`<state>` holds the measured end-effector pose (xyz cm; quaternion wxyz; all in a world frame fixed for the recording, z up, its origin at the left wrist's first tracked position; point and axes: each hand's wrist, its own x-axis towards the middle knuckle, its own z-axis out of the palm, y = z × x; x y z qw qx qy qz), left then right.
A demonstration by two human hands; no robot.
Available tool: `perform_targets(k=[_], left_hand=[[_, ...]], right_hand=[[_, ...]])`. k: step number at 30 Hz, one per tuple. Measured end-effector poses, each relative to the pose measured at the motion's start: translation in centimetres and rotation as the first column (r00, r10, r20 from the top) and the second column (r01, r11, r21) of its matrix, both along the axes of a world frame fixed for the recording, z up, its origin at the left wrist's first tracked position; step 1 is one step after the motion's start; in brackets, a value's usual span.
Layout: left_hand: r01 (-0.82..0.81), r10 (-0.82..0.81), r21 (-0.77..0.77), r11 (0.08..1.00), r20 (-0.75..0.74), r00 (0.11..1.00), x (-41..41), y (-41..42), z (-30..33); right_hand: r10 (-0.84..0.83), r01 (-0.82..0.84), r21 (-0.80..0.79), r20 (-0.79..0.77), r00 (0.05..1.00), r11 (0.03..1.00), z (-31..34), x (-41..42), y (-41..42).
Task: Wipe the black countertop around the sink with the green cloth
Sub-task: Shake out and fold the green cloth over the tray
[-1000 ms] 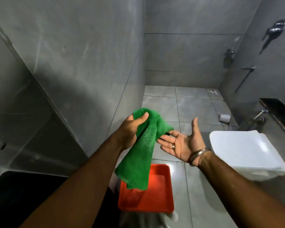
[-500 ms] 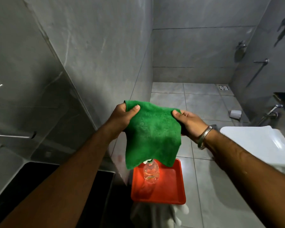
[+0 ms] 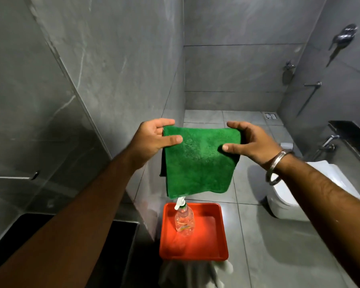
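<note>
head view, cloth: the green cloth [image 3: 200, 161] is up in the air at chest height, folded over once along its top edge and hanging down flat, nowhere near any surface yet.

head view, left hand: left hand [image 3: 154, 140] has its grip closed on the cloth's upper left corner, thumb in front, other fingers behind.

head view, right hand: right hand [image 3: 249, 142] does the same on the upper right corner, thumb pad pressed on the front face. There's a metal bangle [image 3: 277, 167] on that wrist.

head view, counter: the black counter [image 3: 56, 238] is down at the lower left, mostly hidden by the left forearm. I can't see the sink at all from here, so I'm guessing it's further left, out of shot.

head view, other stuff: a red tray [image 3: 204, 246] sits straight below the cloth with a clear pump bottle [image 3: 184, 219] standing in it; a white toilet [image 3: 299, 194] is off to the right.

step in hand: looks like squaring the cloth into a pad before wiping, imo.

how to do it well: fold once more so you get a thick palm-sized pad, keep the edges lined up, then hand it to one hand and swing down left to the counter. Don't let the bottom hem snag the pump head, it's hanging just above it.
</note>
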<state>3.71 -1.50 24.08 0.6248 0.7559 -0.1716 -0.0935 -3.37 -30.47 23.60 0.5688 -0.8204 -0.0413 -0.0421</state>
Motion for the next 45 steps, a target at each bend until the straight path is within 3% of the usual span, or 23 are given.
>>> perform_targets(k=[2,3,5,6,7,9,11,13,16,18,20,22,23,26,28,30,32,34,36,38,41,43,45], left_hand=[[-0.002,-0.049,0.244,0.970,0.203,0.978,-0.1,-0.1,0.9],[-0.065,-0.068,0.362,0.930,0.344,0.937,-0.1,-0.2,1.4],[-0.218,-0.109,0.480,0.850,0.565,0.818,-0.1,-0.3,2.4],[-0.240,-0.110,0.481,0.843,0.592,0.798,0.1,-0.2,2.8],[-0.188,-0.096,0.441,0.877,0.546,0.832,0.4,0.1,3.0],[0.032,-0.061,0.129,0.991,0.226,0.972,0.3,-0.3,3.4],[0.002,-0.016,-0.224,0.975,-0.060,0.998,0.3,-2.1,3.0],[-0.252,0.199,-0.320,0.913,-0.188,0.962,0.4,-4.7,2.1],[-0.520,0.472,-0.275,0.809,-0.223,0.853,-0.3,-8.3,0.7],[-0.403,0.343,-0.346,0.847,-0.224,0.912,-1.1,-10.1,0.2],[-0.218,0.123,-0.437,0.872,-0.234,0.964,-1.9,-10.9,-0.1],[-0.101,-0.043,-0.543,0.834,-0.246,0.968,-2.1,-10.7,-0.6],[-0.045,-0.119,-0.589,0.807,-0.237,0.964,-2.2,-10.5,-1.0],[0.001,-0.145,-0.551,0.834,-0.218,0.965,-2.1,-10.1,-2.2],[-0.062,-0.090,-0.516,0.854,-0.264,0.960,-1.9,-10.4,-3.2],[-0.099,-0.106,-0.513,0.853,-0.355,0.929,-1.7,-10.8,-4.5],[-0.130,-0.115,-0.483,0.866,-0.444,0.888,-1.4,-11.3,-6.2],[-0.170,-0.100,-0.459,0.872,-0.507,0.856,-0.8,-11.8,-8.4],[-0.190,-0.055,-0.397,0.898,-0.530,0.846,-0.1,-12.1,-11.1],[-0.099,-0.060,-0.275,0.957,-0.515,0.855,1.1,-12.0,-14.4],[0.101,-0.043,0.102,0.990,-0.465,0.884,3.5,-12.1,-19.4],[0.249,-0.104,0.494,0.833,-0.302,0.948,5.6,-13.2,-22.3],[0.339,-0.277,0.812,0.475,-0.228,0.934,7.2,-15.2,-23.6]], right_hand=[[-0.041,0.059,-0.451,0.048,0.998,0.891,1.2,0.0,-0.3],[-0.034,0.083,-0.579,0.095,0.995,0.811,1.9,0.0,-0.4],[0.007,0.083,-0.658,0.134,0.991,0.748,3.0,-0.3,-0.7],[0.026,0.066,-0.654,0.130,0.991,0.754,3.3,-0.3,-1.2],[0.030,0.044,-0.583,0.116,0.993,0.811,3.5,-0.3,-1.7],[-0.009,0.014,-0.136,0.041,0.999,0.991,3.9,-0.3,-1.5],[-0.106,0.123,0.274,-0.075,0.992,0.954,3.6,0.7,-0.3],[-0.287,0.297,0.247,-0.078,0.955,0.922,3.2,2.1,1.0],[-0.486,0.483,0.060,0.074,0.871,0.874,2.3,3.1,2.9],[-0.414,0.412,0.043,0.112,0.903,0.910,2.0,2.7,4.3],[-0.224,0.219,0.130,0.027,0.974,0.967,1.6,1.7,5.7],[-0.098,0.107,0.257,-0.048,0.994,0.960,1.2,1.0,5.9],[-0.069,0.072,0.235,-0.024,0.997,0.969,0.8,0.7,5.6],[-0.080,0.080,0.006,0.166,0.983,0.997,-0.2,0.2,4.4],[-0.207,0.223,-0.046,0.228,0.951,0.974,-1.7,0.1,3.3],[-0.296,0.298,-0.003,0.111,0.949,0.955,-3.7,-0.2,1.7],[-0.104,0.147,0.226,-0.189,0.976,0.963,-6.4,-0.8,0.8],[0.137,0.041,0.420,-0.384,0.913,0.907,-10.2,-1.9,0.3],[0.186,0.051,0.452,-0.465,0.865,0.890,-14.2,-2.8,0.2],[0.104,0.160,0.429,-0.530,0.842,0.889,-18.6,-3.7,0.3],[-0.099,0.393,0.332,-0.643,0.759,0.858,-25.5,-4.7,0.9],[-0.178,0.525,0.286,-0.723,0.667,0.802,-30.2,-5.3,1.9],[-0.221,0.589,0.244,-0.764,0.606,0.770,-34.4,-5.7,2.6]])
